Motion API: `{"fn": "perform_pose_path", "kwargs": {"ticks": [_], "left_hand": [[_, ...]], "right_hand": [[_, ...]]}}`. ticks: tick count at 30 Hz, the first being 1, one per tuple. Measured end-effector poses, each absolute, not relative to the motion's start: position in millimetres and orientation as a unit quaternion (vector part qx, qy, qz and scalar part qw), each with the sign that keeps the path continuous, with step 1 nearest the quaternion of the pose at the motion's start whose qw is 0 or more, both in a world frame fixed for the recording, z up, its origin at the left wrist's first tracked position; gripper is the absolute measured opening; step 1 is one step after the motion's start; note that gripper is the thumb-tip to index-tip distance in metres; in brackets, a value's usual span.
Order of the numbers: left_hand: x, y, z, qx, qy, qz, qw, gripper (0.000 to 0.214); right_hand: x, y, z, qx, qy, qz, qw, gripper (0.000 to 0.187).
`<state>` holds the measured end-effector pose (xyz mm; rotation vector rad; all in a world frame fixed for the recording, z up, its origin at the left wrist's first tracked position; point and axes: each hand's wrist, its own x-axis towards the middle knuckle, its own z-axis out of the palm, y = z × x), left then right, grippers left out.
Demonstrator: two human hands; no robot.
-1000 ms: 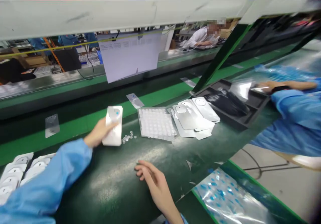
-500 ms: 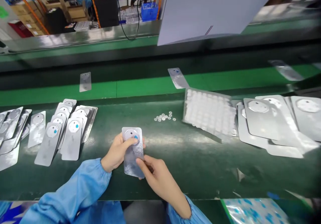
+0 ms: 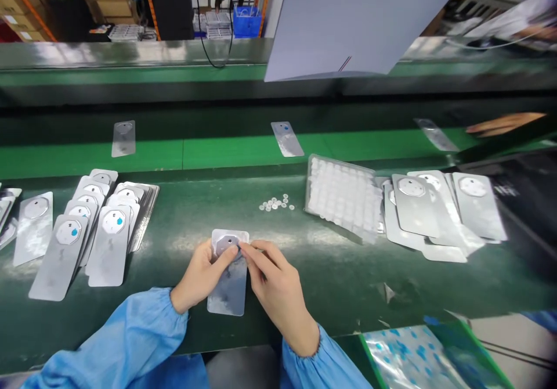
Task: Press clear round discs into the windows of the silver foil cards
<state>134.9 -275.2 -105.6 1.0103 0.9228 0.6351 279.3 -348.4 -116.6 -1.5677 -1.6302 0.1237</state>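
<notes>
My left hand [image 3: 200, 276] grips a silver rectangular plate [image 3: 228, 296] by its left edge, the thumb lying over the face near a round recess with a small dark hole. My right hand [image 3: 278, 290] has its thumb and forefinger pinched together at the right of that recess. Whatever is between those fingertips is hidden; the blue dot there is covered. Beyond the plate lies a loose cluster of small translucent rings [image 3: 275, 204]. Fanned stacks of similar plates [image 3: 111, 255], some with blue dots, rest to the left.
To the right stands a clear tray [image 3: 307, 194] filled with white pieces, beside more silver plates [image 3: 411, 212]. Single plates [image 3: 287, 139] lie on the green belt [image 3: 226, 151] behind. Another person's hand [image 3: 507, 123] reaches in at far right. A bag with blue pieces [image 3: 404, 351] is at lower right.
My right hand has moved up from the plate's lower right edge to the recess, pinching where the blue dot showed. The view has shifted right, and another person's hand has appeared.
</notes>
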Motion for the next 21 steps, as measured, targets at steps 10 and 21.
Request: {"fn": "perform_pose_path", "kwargs": {"ticks": [10, 21], "left_hand": [[130.4, -275.6, -111.4, 0.438, 0.415, 0.274, 0.749, 0.045], [130.7, -273.9, -116.5, 0.355, 0.452, 0.313, 0.756, 0.035]], "right_hand": [[278.7, -347.1, -111.6, -0.635, -0.664, -0.002, 0.395, 0.021], [285.5, -346.2, -123.9, -0.548, -0.729, -0.067, 0.404, 0.018]]}}
